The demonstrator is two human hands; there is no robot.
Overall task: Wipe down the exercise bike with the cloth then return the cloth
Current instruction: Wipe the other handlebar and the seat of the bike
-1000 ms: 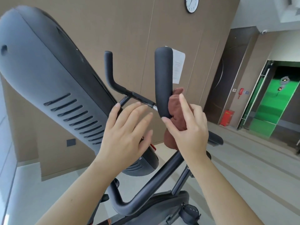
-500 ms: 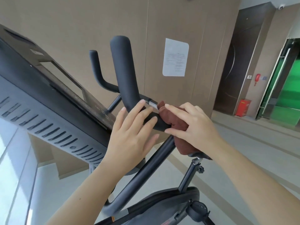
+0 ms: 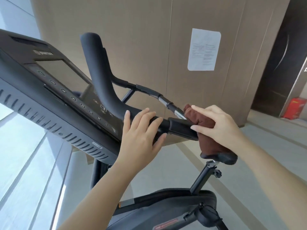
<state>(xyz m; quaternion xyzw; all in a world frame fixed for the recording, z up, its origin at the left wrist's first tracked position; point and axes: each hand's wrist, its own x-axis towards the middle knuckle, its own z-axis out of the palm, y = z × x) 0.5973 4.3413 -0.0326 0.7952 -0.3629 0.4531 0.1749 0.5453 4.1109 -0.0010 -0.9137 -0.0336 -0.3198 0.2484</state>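
While gripping the brown cloth (image 3: 201, 120) against the black handlebar (image 3: 180, 128) of the exercise bike (image 3: 159, 211): right hand (image 3: 219, 125) wrapped over the cloth, index finger laid along its top edge, thumb pressed to the padded bar from the near side, remaining fingers curled around the fabric. Cloth bunched round the bar at the end of the padded section, just beside the chrome joint (image 3: 176, 112); lower tail of the cloth hanging down to the saddle (image 3: 222, 157), whether touching it not discernible. Left hand (image 3: 142, 131) resting flat on the same handlebar, to the left of the cloth, fingers extended and slightly spread, draped over the bar, not closed around it. Console (image 3: 54, 90) with dark screen and button rows to the left, tilted. Upright grip (image 3: 98, 67) rising behind the left hand. Paper notice (image 3: 204, 49) on the tan wall panel. Red box (image 3: 294, 108) on the floor at far right.
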